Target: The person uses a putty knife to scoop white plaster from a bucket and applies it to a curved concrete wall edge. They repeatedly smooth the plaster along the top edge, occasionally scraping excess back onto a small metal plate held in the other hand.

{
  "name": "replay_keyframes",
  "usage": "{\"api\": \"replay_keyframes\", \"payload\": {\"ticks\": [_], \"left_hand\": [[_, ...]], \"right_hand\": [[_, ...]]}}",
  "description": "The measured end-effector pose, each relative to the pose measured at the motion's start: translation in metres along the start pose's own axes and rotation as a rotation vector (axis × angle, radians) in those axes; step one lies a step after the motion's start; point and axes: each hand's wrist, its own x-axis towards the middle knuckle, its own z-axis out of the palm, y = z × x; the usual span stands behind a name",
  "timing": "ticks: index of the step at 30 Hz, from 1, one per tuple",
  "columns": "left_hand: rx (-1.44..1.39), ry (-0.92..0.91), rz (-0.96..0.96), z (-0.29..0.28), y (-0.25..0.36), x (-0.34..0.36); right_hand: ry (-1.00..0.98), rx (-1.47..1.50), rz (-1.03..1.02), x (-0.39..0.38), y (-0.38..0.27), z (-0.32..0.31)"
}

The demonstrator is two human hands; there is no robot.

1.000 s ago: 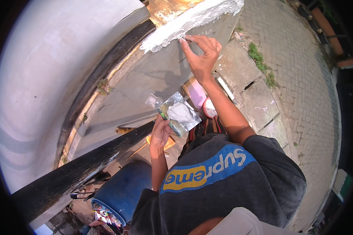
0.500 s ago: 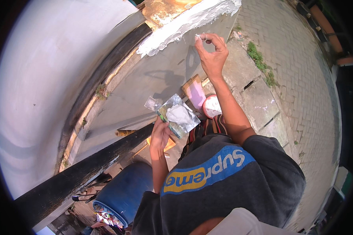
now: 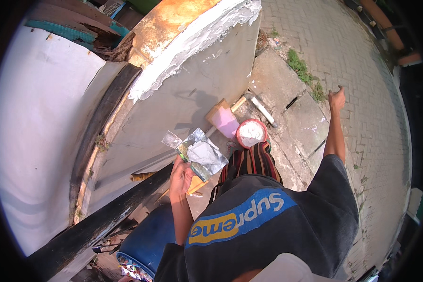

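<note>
My left hand (image 3: 181, 176) grips the lower left edge of a small flat board (image 3: 197, 169). On the board lies a mound of white putty (image 3: 203, 153). A clear, whitish-smeared flat piece (image 3: 172, 139) juts out past the board's far left corner; whether my fingers also touch it is hidden. Out to the right, over the paving, my right hand (image 3: 336, 98) is held away from everything, its thumb and finger apart and nothing visible in it. Thick wet white putty (image 3: 188, 47) covers the top edge of the grey low wall (image 3: 192, 91) ahead.
A red-rimmed bucket (image 3: 238, 136) of white paste stands by my legs, with a pink-and-brown board (image 3: 223, 120) and a pale pipe (image 3: 263, 112) near it. A dark beam (image 3: 98, 218) and a blue barrel (image 3: 145, 242) are at lower left. Block paving (image 3: 362, 141) spreads right.
My right hand has swung from beside the wall's puttied edge far out to the right, and its pinch with a white bit has loosened. My left hand still holds the board.
</note>
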Motion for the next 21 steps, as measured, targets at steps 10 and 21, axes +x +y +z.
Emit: {"api": "replay_keyframes", "payload": {"ticks": [10,21], "left_hand": [[-0.027,0.126,0.003,0.047,-0.030,0.011],[-0.101,0.178,0.128,0.071,-0.080,0.030]], "right_hand": [[-0.329,0.129,-0.384,0.051,-0.134,0.017],[-0.148,0.180,-0.600,0.079,-0.028,0.132]]}}
